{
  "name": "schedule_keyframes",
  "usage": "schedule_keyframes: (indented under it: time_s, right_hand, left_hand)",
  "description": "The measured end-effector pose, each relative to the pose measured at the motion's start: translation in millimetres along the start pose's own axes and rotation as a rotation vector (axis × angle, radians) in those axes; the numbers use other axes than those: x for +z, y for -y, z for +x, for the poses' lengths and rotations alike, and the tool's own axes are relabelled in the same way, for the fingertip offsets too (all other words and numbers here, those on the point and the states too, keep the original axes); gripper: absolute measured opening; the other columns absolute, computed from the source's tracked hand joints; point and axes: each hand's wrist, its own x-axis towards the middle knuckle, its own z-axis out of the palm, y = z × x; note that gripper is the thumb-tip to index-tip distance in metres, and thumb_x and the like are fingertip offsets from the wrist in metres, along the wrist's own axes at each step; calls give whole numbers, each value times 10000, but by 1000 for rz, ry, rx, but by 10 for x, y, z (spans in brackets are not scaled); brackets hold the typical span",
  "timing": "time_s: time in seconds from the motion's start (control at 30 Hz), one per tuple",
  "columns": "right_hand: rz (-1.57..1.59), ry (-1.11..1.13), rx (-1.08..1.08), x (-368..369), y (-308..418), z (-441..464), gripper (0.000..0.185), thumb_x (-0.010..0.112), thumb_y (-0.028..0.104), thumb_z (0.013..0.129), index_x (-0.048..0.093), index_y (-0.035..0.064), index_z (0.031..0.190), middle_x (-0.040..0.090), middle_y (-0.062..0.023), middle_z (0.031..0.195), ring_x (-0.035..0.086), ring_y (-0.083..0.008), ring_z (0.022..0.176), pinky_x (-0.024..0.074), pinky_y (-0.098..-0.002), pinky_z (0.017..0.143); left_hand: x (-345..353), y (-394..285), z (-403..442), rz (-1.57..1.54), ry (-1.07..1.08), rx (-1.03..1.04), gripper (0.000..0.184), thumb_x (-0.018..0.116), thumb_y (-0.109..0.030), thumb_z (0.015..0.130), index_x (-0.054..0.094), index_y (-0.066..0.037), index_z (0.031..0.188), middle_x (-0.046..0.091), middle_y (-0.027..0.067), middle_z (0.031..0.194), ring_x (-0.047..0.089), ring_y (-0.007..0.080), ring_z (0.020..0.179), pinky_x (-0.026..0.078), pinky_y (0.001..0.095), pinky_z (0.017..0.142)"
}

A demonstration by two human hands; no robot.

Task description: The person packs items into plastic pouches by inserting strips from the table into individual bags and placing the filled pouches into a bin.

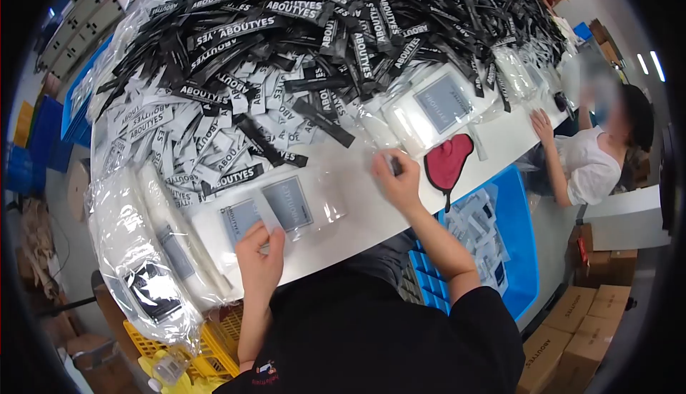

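My left hand is closed at the near edge of the table, its thumb and fingers pinching a narrow white packet. Under that packet lie flat clear bags with grey labels. My right hand hovers over the white tabletop, fingers curled together; a small dark thing shows at the fingertips, too blurred to name. Just right of it rests a red cloth mask. Behind the mask is a stack of clear bags with a grey label.
Black packets and white packets are heaped across the back. Plastic-wrapped bundles stand at the left. A blue bin holds packets below the right edge. A co-worker sits at the right, with cartons nearer me.
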Motion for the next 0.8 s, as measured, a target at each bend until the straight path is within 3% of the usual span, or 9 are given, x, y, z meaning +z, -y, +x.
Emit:
schedule_keyframes:
  time_s: [0.03,0.13,0.23,0.27,0.33,0.43,0.6,0.63,0.8]
  right_hand:
    - [29,-34,153,12,26,-123,111,633,54,850,577,-5,927,585,-29,666,526,-72,589,396,-201,538]
    - [189,-324,-41,89,140,-264,120,585,79,895,573,-13,819,580,-35,616,526,-75,573,408,-220,526]
    - [57,-91,197,5,121,-458,131,564,72,908,545,-34,832,597,-82,675,522,-90,594,421,-235,554]
    - [299,-218,-38,93,121,-522,139,564,84,911,550,-24,825,594,-64,685,520,-105,579,422,-239,555]
    - [153,-258,-154,82,298,-541,116,569,71,905,554,-12,826,583,-44,682,514,-109,577,419,-243,552]
    - [-2,-76,253,121,154,-859,142,496,72,939,517,17,810,536,-30,675,494,-98,613,433,-253,608]
    - [148,295,209,509,767,-813,250,706,189,820,544,3,863,531,-18,624,479,-70,597,415,-251,569]
    - [149,391,292,528,840,-685,270,719,193,803,542,4,878,526,-19,633,476,-71,600,417,-254,571]
    - [125,749,422,564,942,-546,338,754,174,745,535,4,938,553,-31,739,500,-68,669,432,-248,598]
  left_hand:
    - [23,-67,-64,-116,-35,-12,86,577,-20,820,604,55,787,514,58,658,484,107,600,357,243,522]
    - [131,-74,-141,-211,-46,-13,85,601,-35,840,613,48,851,499,-10,685,424,21,600,311,205,480]
    - [175,-19,-146,-100,73,-148,135,651,-81,830,595,34,788,443,-25,587,365,36,535,291,214,463]
    - [199,-23,-103,-112,93,-156,153,665,-92,824,589,32,776,443,-26,568,372,37,524,295,214,459]
    - [191,-47,-150,-123,148,-214,192,694,-114,813,579,28,754,442,-28,532,386,39,501,302,213,451]
    - [210,-167,-153,-202,217,-311,265,746,-166,780,595,26,678,578,51,564,520,67,504,388,220,460]
    - [310,-139,-140,-154,200,-295,265,763,-121,718,580,43,618,608,98,583,566,135,501,423,268,471]
    - [278,85,-128,-17,124,-36,217,756,-74,664,573,39,629,582,116,577,561,211,497,411,305,472]
    - [87,-64,-142,153,304,41,232,750,-50,634,533,30,647,555,145,608,538,276,507,412,324,489]
